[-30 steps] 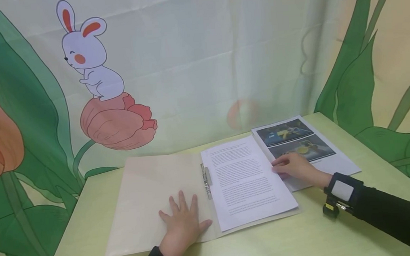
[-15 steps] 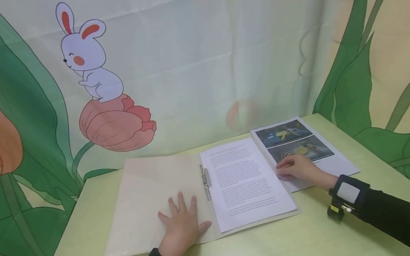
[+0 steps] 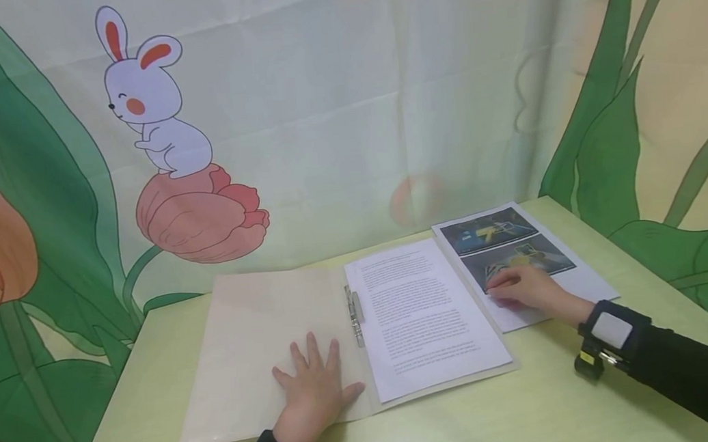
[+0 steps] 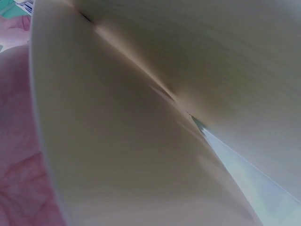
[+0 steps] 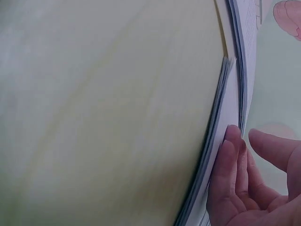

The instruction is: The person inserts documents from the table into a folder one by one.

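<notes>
A beige file folder (image 3: pixel 261 303) lies spread out on the table, a metal clip (image 3: pixel 355 313) along its spine. White sheets with printed text (image 3: pixel 422 312) rest on its right half. My left hand (image 3: pixel 312 391) presses flat on the left cover with fingers spread; the left wrist view has its palm (image 4: pixel 23 183) beside the cover edge. My right hand (image 3: pixel 528 289) is over the left side of a second stack of paper (image 3: pixel 571 295), printed with two dark pictures. In the right wrist view its fingertips (image 5: pixel 232 134) are at the stack's edge, thumb apart from them, nothing pinched.
The pale green table (image 3: pixel 442 427) reaches back to a fabric backdrop (image 3: pixel 335 126) printed with a rabbit and tulips. The picture stack stands close against the folder's right edge. A black wrist camera strap (image 3: pixel 614 333) sits on the right forearm.
My right hand has moved right, from the edge of the text sheets onto the picture stack. My left hand stays in place on the cover.
</notes>
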The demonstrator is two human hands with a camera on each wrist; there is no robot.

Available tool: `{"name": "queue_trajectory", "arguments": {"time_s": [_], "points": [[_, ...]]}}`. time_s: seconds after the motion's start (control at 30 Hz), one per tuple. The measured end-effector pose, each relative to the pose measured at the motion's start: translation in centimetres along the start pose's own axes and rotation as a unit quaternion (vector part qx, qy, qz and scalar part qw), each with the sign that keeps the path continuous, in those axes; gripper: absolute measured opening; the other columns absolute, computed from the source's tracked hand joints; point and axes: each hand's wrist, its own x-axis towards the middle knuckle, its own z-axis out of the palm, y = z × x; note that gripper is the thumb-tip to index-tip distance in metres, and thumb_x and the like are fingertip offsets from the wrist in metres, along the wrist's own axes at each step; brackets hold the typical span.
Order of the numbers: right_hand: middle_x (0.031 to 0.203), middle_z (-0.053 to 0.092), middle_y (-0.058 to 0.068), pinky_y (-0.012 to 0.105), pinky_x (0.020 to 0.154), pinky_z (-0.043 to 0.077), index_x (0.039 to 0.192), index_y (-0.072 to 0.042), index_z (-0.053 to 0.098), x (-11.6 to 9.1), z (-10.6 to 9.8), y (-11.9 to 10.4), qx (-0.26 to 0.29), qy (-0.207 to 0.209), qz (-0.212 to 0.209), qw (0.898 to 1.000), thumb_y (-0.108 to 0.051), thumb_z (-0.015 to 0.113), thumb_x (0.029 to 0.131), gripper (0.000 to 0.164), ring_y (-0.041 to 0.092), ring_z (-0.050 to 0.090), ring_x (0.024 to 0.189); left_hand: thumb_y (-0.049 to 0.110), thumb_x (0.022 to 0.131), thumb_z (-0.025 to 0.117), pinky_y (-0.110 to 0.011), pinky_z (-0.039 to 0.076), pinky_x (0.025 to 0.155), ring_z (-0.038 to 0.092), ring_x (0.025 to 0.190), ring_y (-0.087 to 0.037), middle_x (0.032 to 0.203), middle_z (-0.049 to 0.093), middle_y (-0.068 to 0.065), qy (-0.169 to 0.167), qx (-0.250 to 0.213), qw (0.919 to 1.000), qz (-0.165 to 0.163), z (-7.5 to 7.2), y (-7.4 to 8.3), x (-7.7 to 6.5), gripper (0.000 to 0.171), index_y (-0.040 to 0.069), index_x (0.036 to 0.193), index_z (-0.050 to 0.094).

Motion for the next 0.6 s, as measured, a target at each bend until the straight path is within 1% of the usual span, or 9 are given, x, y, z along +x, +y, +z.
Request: {"name": "queue_trajectory", "arguments": {"time_s": [0.13, 0.23, 0.33, 0.43, 0.6], "points": [[0.099, 0.066, 0.014, 0.029, 0.065, 0.053, 0.113, 0.007, 0.067, 0.0, -0.6, 0.6, 0.009, 0.000, 0.005, 1.000, -0.011, 0.070, 0.090, 0.030, 0.015, 0.066, 0.078, 0.070, 0.085, 0.056, -0.077, 0.017, 0.091, 0.021, 0.138, -0.053, 0.153, 0.023, -0.025, 0.001, 0.002, 1.0000, 0.001, 0.0, 0.0, 0.0, 0.086, 0.014, 0.149, 0.043], [0.101, 0.065, 0.015, 0.028, 0.065, 0.053, 0.113, 0.007, 0.067, 0.1, -1.2, 1.3, 0.003, 0.012, -0.001, 1.000, -0.012, 0.071, 0.090, 0.031, 0.014, 0.066, 0.077, 0.070, 0.085, 0.056, -0.077, 0.018, 0.091, 0.021, 0.138, -0.053, 0.153, 0.023, -0.025, 0.001, 0.005, 1.0000, 0.002, 0.0, 0.0, -0.1, 0.086, 0.014, 0.149, 0.043], [0.105, 0.064, 0.019, 0.027, 0.065, 0.052, 0.112, 0.008, 0.067, 0.3, -1.8, 1.9, -0.011, 0.025, -0.011, 1.000, -0.014, 0.071, 0.091, 0.031, 0.016, 0.066, 0.079, 0.070, 0.086, 0.055, -0.077, 0.018, 0.092, 0.021, 0.138, -0.053, 0.153, 0.023, -0.025, 0.003, 0.009, 0.9999, 0.004, 0.0, 0.0, -0.1, 0.086, 0.014, 0.150, 0.042], [0.107, 0.064, 0.022, 0.026, 0.064, 0.052, 0.112, 0.007, 0.067, 0.5, -2.3, 2.2, -0.029, 0.032, -0.010, 0.999, -0.016, 0.070, 0.091, 0.032, 0.017, 0.065, 0.081, 0.070, 0.086, 0.055, -0.076, 0.018, 0.092, 0.021, 0.138, -0.053, 0.153, 0.024, -0.025, 0.004, 0.012, 0.9999, 0.006, -0.1, 0.0, -0.2, 0.086, 0.014, 0.150, 0.042], [0.103, 0.064, 0.020, 0.025, 0.062, 0.050, 0.111, 0.007, 0.067, 0.7, -3.0, 2.6, -0.056, 0.033, -0.015, 0.998, -0.016, 0.069, 0.092, 0.030, 0.016, 0.064, 0.078, 0.070, 0.086, 0.056, -0.076, 0.018, 0.091, 0.022, 0.138, -0.053, 0.153, 0.024, -0.026, 0.007, 0.006, 0.9999, 0.007, -0.3, 0.0, -0.3, 0.085, 0.013, 0.149, 0.043]]}}
